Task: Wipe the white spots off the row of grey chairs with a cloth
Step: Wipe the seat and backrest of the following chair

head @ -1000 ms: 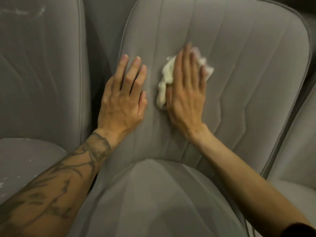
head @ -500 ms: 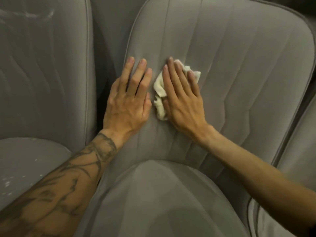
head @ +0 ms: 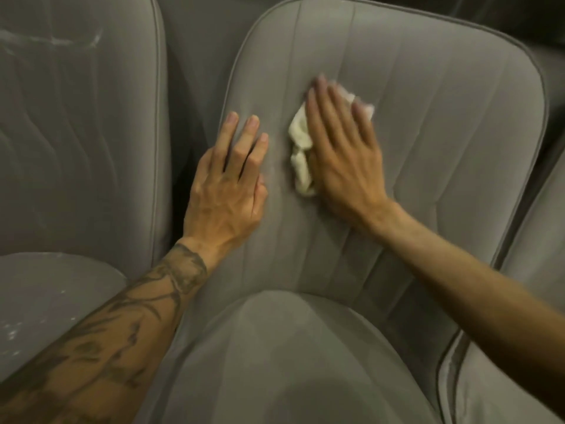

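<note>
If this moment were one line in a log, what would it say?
step: wiping | right hand: flat on cloth | left hand: flat on middle chair back | left chair: white marks remain

The right hand [head: 342, 154] slid the crumpled white cloth [head: 301, 149] rightward and up the grey upholstered backrest [head: 443, 142], away from the left hand [head: 227, 191].

A crumpled white cloth [head: 301, 154] lies pressed against the middle grey chair's backrest [head: 428, 123]. White spots [head: 12, 332] fleck the left chair's seat [head: 46, 295].
</note>
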A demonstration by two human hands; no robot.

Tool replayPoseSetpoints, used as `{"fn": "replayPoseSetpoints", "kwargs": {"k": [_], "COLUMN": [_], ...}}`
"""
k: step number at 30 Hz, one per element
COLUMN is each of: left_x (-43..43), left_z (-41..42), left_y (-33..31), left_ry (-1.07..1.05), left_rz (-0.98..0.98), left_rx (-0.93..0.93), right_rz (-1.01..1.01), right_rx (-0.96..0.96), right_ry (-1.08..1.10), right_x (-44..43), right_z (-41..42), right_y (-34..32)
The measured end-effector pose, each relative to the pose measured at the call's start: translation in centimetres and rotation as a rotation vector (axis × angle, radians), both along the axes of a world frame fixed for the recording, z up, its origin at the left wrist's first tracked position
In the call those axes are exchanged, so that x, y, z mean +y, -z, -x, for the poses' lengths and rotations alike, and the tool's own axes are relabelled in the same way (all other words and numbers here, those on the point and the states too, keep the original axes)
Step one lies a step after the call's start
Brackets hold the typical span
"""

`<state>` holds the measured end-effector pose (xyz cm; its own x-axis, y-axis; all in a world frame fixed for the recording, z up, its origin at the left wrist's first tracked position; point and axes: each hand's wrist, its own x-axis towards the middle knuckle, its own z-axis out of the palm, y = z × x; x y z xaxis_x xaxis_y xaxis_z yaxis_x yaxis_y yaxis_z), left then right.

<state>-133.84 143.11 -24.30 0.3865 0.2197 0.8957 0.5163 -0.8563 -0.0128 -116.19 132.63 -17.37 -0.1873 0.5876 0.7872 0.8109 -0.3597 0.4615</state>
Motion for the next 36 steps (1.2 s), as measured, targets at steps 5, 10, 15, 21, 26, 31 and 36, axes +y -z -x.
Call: {"fn": "replayPoseSetpoints", "kwargs": {"k": [5, 10, 15, 21, 26, 31, 36], "left_x": [0.4, 0.4, 0.1, 0.1, 0.3, 0.5, 0.7], "left_z": [0.1, 0.0, 0.2, 0.1, -0.1, 0.1, 0.1], "left_y": [0.1, 0.3, 0.1, 0.2, 0.2, 0.3, 0.4], "left_ry": [-0.003, -0.004, -0.003, -0.003, 0.013, 0.032, 0.037], "left_rz": [-0.006, -0.016, 0.017, 0.008, 0.002, 0.016, 0.012], "left_rx": [0.0, -0.004, 0.008, 0.002, -0.016, -0.013, -0.012], "right_rz": [-0.266, 0.027, -0.059, -0.295, 0.097, -0.205, -0.34], "right_rx": [0.215, 0.186, 0.036, 0.241, 0.16, 0.158, 0.318], "right_ry": [-0.022, 0.013, 0.007, -0.027, -0.074, -0.036, -0.077], "right_x": [3.3, -0.6, 0.7, 3.8, -0.2, 3.1, 5.5], "right_z": [0.4, 2.4, -0.1, 1.2, 3.7, 0.6, 3.8], "right_y": [-3.7, 5.1, -1.8, -3.9, 5.5, -4.6, -5.0]}}
